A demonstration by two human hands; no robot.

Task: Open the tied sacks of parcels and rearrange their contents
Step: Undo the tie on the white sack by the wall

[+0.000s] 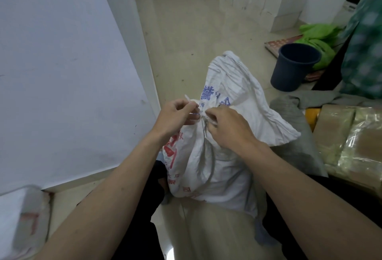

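Both bare forearms reach up to mid-frame; left hand (pixel 177 116) and right hand (pixel 226 128) pinch with curled fingers, nearly touching.

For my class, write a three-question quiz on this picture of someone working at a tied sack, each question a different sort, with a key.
1. True or false: the neck of the white sack is already untied and spread open.
2. Multiple choice: what does the left hand pinch? A) a white tie end B) a parcel C) the bucket's rim
3. Fill in: the dark bucket stands on the floor beside a crumpled ____ bag.

Key: 1 false, both hands, the right hand included, work at the tie on the bunched neck. 2 A. 3 green.
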